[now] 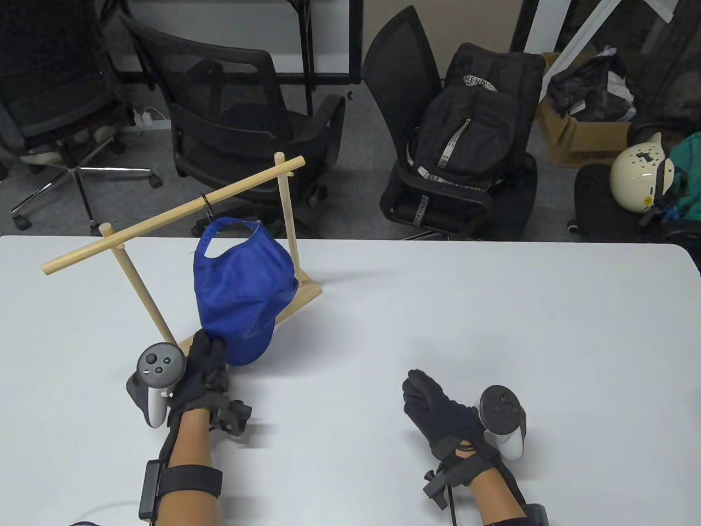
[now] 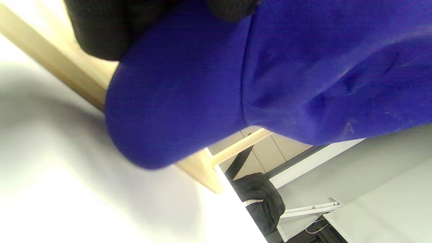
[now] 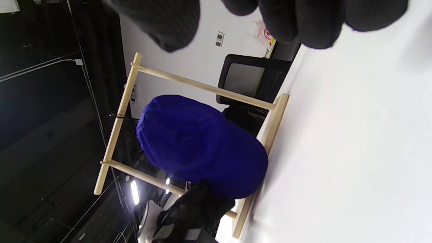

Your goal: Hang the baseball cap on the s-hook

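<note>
Nearest, the gloved right hand rests loosely open on the white table. Gloved left hand grips the brim of the blue fabric baseball cap. Its back strap hangs at the small black s-hook on the light wooden rack.

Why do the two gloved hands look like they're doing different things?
The left hand grips the brim of the blue baseball cap, which hangs from the black s-hook on the wooden rack; the right hand holds nothing. The left hand reaches up to the rack; the right hand sits over the white table, away from it. Both wear black gloves with grey trackers.
</note>
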`<state>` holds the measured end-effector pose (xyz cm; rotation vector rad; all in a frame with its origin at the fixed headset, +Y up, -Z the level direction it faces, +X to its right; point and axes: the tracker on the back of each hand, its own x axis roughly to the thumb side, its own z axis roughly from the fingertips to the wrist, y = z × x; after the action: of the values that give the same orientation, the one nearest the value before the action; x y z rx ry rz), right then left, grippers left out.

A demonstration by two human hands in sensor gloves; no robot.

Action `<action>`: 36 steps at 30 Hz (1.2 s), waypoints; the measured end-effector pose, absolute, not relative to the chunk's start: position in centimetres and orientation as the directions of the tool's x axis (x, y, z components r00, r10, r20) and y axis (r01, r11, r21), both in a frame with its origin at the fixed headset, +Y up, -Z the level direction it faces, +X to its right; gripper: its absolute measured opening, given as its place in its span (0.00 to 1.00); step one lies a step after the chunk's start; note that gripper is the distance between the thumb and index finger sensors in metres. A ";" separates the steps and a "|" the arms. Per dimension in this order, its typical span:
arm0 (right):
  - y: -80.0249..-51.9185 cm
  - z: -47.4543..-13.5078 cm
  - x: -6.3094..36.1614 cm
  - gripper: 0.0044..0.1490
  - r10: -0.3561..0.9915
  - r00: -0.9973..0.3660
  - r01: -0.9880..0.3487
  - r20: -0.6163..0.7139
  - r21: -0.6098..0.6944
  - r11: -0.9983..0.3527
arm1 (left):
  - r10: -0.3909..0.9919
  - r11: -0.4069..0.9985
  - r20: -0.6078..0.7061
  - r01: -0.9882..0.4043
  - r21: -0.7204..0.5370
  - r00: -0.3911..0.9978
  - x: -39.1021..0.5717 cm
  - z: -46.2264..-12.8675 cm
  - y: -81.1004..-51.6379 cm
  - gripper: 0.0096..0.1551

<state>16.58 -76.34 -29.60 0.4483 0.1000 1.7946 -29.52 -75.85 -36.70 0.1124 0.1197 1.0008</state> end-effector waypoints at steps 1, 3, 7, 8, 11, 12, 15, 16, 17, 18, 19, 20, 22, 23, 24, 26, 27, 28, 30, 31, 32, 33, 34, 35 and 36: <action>-76.4 -29.6 16.6 0.47 0.947 -0.207 -0.911 0.245 0.303 -0.278 | 0.842 0.539 -0.057 -0.831 0.139 0.537 -29.4 -36.7 -76.0 0.25; -76.4 -29.6 16.6 0.47 0.946 -0.211 -0.910 0.244 0.305 -0.282 | 0.832 0.555 -0.068 -0.823 0.123 0.551 -29.2 -36.7 -76.1 0.28; -76.3 -29.6 16.6 0.47 0.943 -0.223 -0.906 0.247 0.305 -0.295 | 0.790 0.612 -0.100 -0.789 0.063 0.605 -29.0 -36.4 -76.1 0.34; -76.2 -29.6 16.6 0.47 0.941 -0.228 -0.905 0.249 0.304 -0.299 | 0.777 0.627 -0.108 -0.778 0.040 0.621 -29.0 -36.4 -76.1 0.36; -76.2 -29.6 16.6 0.48 0.939 -0.233 -0.903 0.254 0.301 -0.306 | 0.728 0.670 -0.149 -0.741 -0.052 0.669 -29.0 -36.1 -76.1 0.43; -76.2 -29.7 16.6 0.48 0.938 -0.233 -0.903 0.256 0.301 -0.306 | 0.725 0.670 -0.150 -0.739 -0.070 0.672 -29.0 -36.0 -76.1 0.46; -76.1 -29.7 16.7 0.48 0.936 -0.236 -0.902 0.262 0.300 -0.311 | 0.735 0.654 -0.158 -0.751 -0.091 0.660 -29.0 -35.6 -75.5 0.52; -76.1 -29.7 16.7 0.48 0.935 -0.238 -0.901 0.264 0.298 -0.314 | 0.733 0.657 -0.157 -0.749 -0.089 0.662 -29.0 -35.5 -75.3 0.54; -76.1 -29.7 16.7 0.48 0.934 -0.239 -0.902 0.265 0.295 -0.315 | 0.728 0.663 -0.155 -0.743 -0.091 0.668 -28.9 -35.4 -74.9 0.55; -76.0 -29.7 16.8 0.48 0.934 -0.239 -0.902 0.266 0.294 -0.315 | 0.721 0.669 -0.156 -0.737 -0.096 0.675 -28.9 -35.3 -74.5 0.56; -76.0 -29.7 16.8 0.48 0.934 -0.239 -0.903 0.267 0.293 -0.315 | 0.716 0.674 -0.158 -0.732 -0.099 0.680 -28.9 -35.2 -74.2 0.57; -76.0 -29.7 16.8 0.48 0.933 -0.239 -0.903 0.269 0.290 -0.315 | 0.713 0.679 -0.152 -0.728 -0.096 0.685 -28.9 -35.1 -73.7 0.58; -75.8 -29.7 17.0 0.48 0.931 -0.241 -0.904 0.273 0.285 -0.318 | 0.715 0.679 -0.147 -0.729 -0.085 0.683 -28.9 -34.8 -72.9 0.59; -75.8 -29.6 17.0 0.48 0.930 -0.243 -0.904 0.276 0.282 -0.320 | 0.719 0.678 -0.139 -0.731 -0.080 0.681 -28.9 -34.7 -72.4 0.60; -75.7 -29.6 17.1 0.48 0.928 -0.247 -0.904 0.280 0.279 -0.324 | 0.722 0.676 -0.135 -0.733 -0.074 0.679 -28.9 -34.5 -72.0 0.61; -75.5 -29.5 17.1 0.48 0.921 -0.259 -0.901 0.289 0.271 -0.339 | 0.728 0.676 -0.115 -0.735 -0.049 0.676 -29.0 -34.1 -71.0 0.61; -75.4 -29.4 17.2 0.48 0.918 -0.266 -0.899 0.294 0.269 -0.347 | 0.726 0.680 -0.103 -0.732 -0.044 0.680 -29.0 -33.8 -70.4 0.61; -75.3 -29.4 17.2 0.48 0.915 -0.270 -0.897 0.299 0.267 -0.352 | 0.724 0.683 -0.092 -0.729 -0.041 0.684 -29.0 -33.6 -69.8 0.61; -75.0 -29.3 17.2 0.48 0.909 -0.279 -0.895 0.308 0.260 -0.363 | 0.729 0.681 -0.056 -0.731 -0.031 0.682 -29.0 -33.1 -68.9 0.61; -74.9 -29.2 17.2 0.48 0.906 -0.284 -0.894 0.312 0.256 -0.369 | 0.736 0.675 -0.041 -0.737 -0.025 0.675 -29.1 -32.8 -68.5 0.60; -74.7 -29.1 17.3 0.48 0.898 -0.301 -0.889 0.320 0.245 -0.386 | 0.747 0.664 -0.012 -0.747 -0.016 0.664 -29.1 -32.4 -67.9 0.60; -74.6 -29.1 17.3 0.49 0.895 -0.307 -0.888 0.323 0.241 -0.392 | 0.750 0.661 0.003 -0.750 -0.012 0.661 -29.0 -32.2 -67.6 0.60; -74.4 -29.0 17.3 0.49 0.886 -0.323 -0.882 0.332 0.233 -0.409 | 0.750 0.661 0.028 -0.750 0.001 0.661 -29.0 -31.8 -67.0 0.60; -74.2 -28.9 17.4 0.49 0.880 -0.334 -0.879 0.336 0.227 -0.420 | 0.741 0.669 0.053 -0.743 0.017 0.669 -28.9 -31.5 -66.5 0.60; -74.1 -28.8 17.4 0.50 0.874 -0.344 -0.875 0.343 0.219 -0.431 | 0.728 0.681 0.078 -0.731 0.034 0.682 -28.8 -31.1 -66.0 0.60</action>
<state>17.40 -74.09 -28.82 0.4958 -0.0037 1.9544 -28.78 -66.03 -31.11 0.0640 -0.0600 0.8189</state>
